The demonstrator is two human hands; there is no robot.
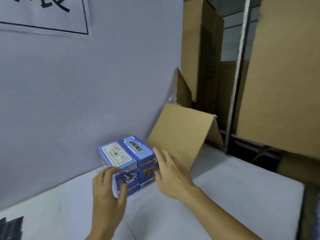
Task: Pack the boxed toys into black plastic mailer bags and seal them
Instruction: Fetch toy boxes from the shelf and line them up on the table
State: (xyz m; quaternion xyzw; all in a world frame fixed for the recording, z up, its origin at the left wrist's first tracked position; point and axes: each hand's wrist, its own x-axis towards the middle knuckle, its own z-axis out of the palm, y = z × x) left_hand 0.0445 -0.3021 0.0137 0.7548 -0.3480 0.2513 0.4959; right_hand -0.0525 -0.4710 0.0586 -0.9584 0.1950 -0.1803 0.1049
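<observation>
Boxes: two blue toy boxes (129,161) sit side by side on my white worktop (242,191), against the wall, so both lift as one block.
Left hand: my left hand (108,189) curls round the left box's near corner.
Right hand: my right hand (170,170), fingers straight, presses the right box's side, squeezing the pair together.
Cardboard: a leaning sheet (180,134) stands just behind.
Bag: no black mailer identifiable.

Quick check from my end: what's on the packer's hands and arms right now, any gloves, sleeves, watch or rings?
Nothing that shows. The left hand and right hand are bare, no gloves. Both forearms are uncovered down to the bottom edge of the head view, so no sleeve is in sight. No watch, bracelet or ring is visible; the picture is a little blurred, so a thin ring could be missed.
</observation>
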